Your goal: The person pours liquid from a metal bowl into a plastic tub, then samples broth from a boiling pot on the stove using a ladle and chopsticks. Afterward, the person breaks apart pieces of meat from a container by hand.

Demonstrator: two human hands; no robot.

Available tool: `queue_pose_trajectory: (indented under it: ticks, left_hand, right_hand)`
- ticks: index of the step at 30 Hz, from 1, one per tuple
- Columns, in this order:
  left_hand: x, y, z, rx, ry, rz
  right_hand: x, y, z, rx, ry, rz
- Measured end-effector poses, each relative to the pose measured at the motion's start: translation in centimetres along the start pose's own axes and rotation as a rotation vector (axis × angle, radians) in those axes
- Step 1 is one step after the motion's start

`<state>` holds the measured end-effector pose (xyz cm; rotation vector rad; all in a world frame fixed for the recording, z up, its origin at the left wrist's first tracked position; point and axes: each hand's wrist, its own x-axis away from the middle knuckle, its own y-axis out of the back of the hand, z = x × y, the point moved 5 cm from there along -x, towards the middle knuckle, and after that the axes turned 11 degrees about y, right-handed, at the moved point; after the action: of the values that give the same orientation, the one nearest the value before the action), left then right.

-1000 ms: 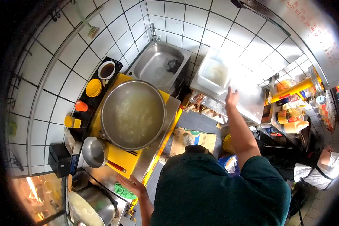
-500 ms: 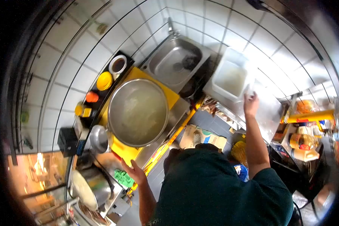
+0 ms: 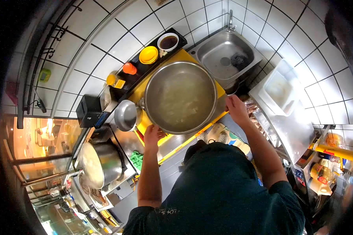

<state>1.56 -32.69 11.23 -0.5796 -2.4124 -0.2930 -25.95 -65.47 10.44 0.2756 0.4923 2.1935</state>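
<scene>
A wide round metal basin of cloudy, pale liquid stands on a yellow board on the counter. At its near-left edge is my left hand, fingertips right by the basin's rim and fingers apart. A small red piece shows beside that hand, partly hidden by it. My right hand is in the air off the basin's right side, open, with nothing in it. To the left of the basin sits a round metal bowl.
A steel sink holds a dark scrubber. On the right steel counter stands a white plastic tub. A black ledge carries a bowl of dark liquid and yellow lids. A tall pot stands lower left, near a green cloth.
My right hand has left the white tub and swung left towards the basin. My left hand has come up to the basin's near edge. The view has turned to the right.
</scene>
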Motion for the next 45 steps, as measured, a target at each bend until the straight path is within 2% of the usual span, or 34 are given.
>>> queue_pose_trajectory:
  ticks: [2, 6, 9, 15, 19, 22, 25, 28, 31, 35, 40, 43, 45]
  left_hand:
    - [-0.6, -1.1, 0.1, -0.006, 0.019, 0.085]
    - [-1.5, -1.2, 0.3, 0.049, 0.089, 0.123]
    - [-1.8, -1.1, 0.3, 0.027, 0.041, 0.118]
    - [-1.8, -0.6, -1.3, -0.007, -0.051, 0.075]
    - [-2.9, 0.6, -2.1, -0.069, -0.059, 0.006]
    - [-3.7, 1.4, -2.7, -0.216, -0.052, -0.051]
    - [-2.8, 0.5, -4.6, -0.12, -0.227, -0.135]
    - [-3.1, 1.3, -5.9, -0.407, -0.325, -0.205]
    - [-3.3, 1.6, -7.1, -0.517, -0.317, -0.221]
    - [-2.8, 0.7, -9.0, -0.556, -0.324, -0.16]
    - [-4.8, 0.3, -9.7, -0.59, -0.382, -0.061]
    - [-4.1, -1.6, -11.0, -0.619, -0.299, -0.062]
    - [-4.5, -2.9, -11.7, -0.6, -0.389, -0.013]
  right_hand:
    - [-2.5, -1.8, 2.2, 0.0, -0.074, 0.022]
    - [-7.2, -4.2, 2.4, 0.175, -0.015, 0.004]
    - [-7.6, -4.6, 2.8, 0.172, -0.085, 0.028]
    - [-5.7, -5.3, 2.0, 0.131, -0.164, -0.038]
    - [-4.0, -5.9, 1.2, 0.156, -0.14, -0.082]
    - [-2.0, -5.7, 3.0, 0.078, -0.146, -0.123]
    - [-0.4, -5.2, 4.3, 0.094, -0.149, -0.106]
    - [0.8, -5.5, 4.4, 0.044, -0.129, -0.098]
    - [2.1, -6.1, 4.5, 0.03, -0.157, -0.136]
    - [3.6, -7.3, 2.6, 0.054, -0.205, -0.176]
    - [5.1, -7.3, 2.9, -0.046, -0.17, -0.323]
    - [6.0, -6.7, 2.4, -0.078, -0.201, -0.371]
    - [6.7, -5.4, 3.1, -0.045, -0.149, -0.423]
